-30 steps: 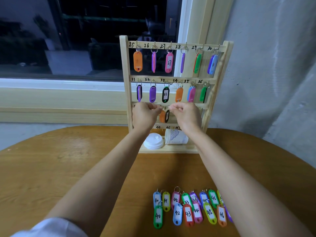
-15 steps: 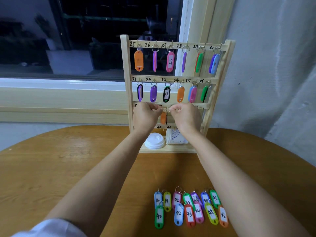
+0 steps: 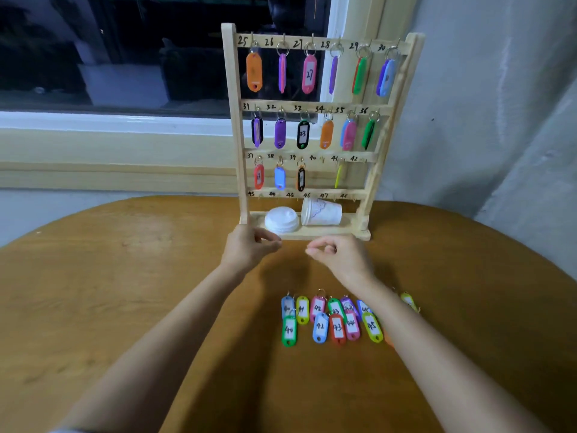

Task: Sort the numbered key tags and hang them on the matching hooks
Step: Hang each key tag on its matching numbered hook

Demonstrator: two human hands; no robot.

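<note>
Both empty, fingers loosely curled: left grip (image 3: 249,250), right grip (image 3: 340,256), above counter (image 3: 125,292); loose key tags (image 3: 337,327) lie just below them; light, stiff plastic, probably slick; pinch the body, ring free for rack (image 3: 234,120) hook.

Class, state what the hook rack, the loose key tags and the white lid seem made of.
Pale hook rack: probably unvarnished wood, matte, ink numbers written on. Coloured oval key tags: shiny plastic, with white paper inserts. White round lid: likely thin moulded plastic, smooth stepped rim.
</note>
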